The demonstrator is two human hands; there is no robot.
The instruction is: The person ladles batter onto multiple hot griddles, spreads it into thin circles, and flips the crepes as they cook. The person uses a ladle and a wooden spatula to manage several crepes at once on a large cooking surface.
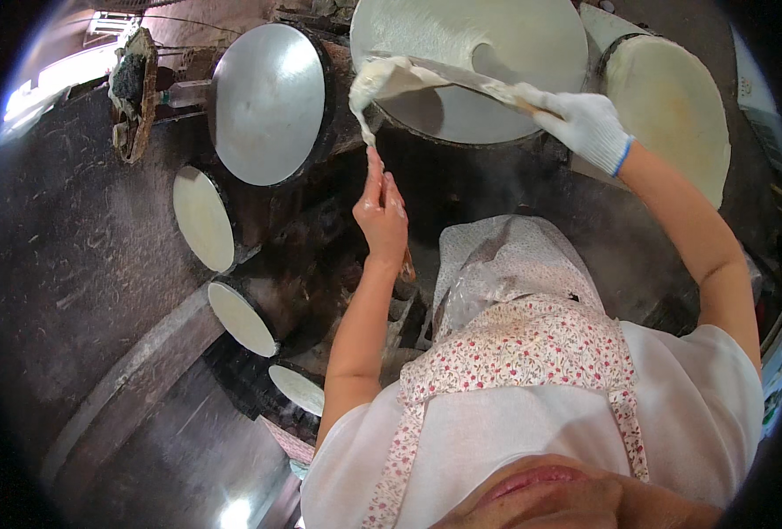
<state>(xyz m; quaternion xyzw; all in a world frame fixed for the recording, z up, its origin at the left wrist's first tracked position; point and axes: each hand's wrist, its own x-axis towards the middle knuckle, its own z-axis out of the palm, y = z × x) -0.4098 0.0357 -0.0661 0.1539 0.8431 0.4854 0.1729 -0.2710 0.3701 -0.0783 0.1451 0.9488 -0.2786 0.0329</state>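
Note:
My right hand [592,130], in a white knit glove with a blue cuff, is closed on the handle of a long flat spatula [461,76]. The blade reaches left over a large round griddle [541,53], partly coated with pale batter. Sticky white dough [382,78] clings to the blade's far end and sags in a string. Bare and smeared with dough, my left hand [382,220] has fingers stretched up, the fingertips meeting that string. A brown stick-like piece [407,266] shows beside the left wrist; whether the hand touches it is unclear.
Right of the large griddle lies another round plate [668,106] with a pale sheet on it. A bare grey griddle [267,101] stands to the left. Smaller round griddles [204,219] with pale surfaces curve down the left side. A concrete ledge [135,370] runs along the dark floor.

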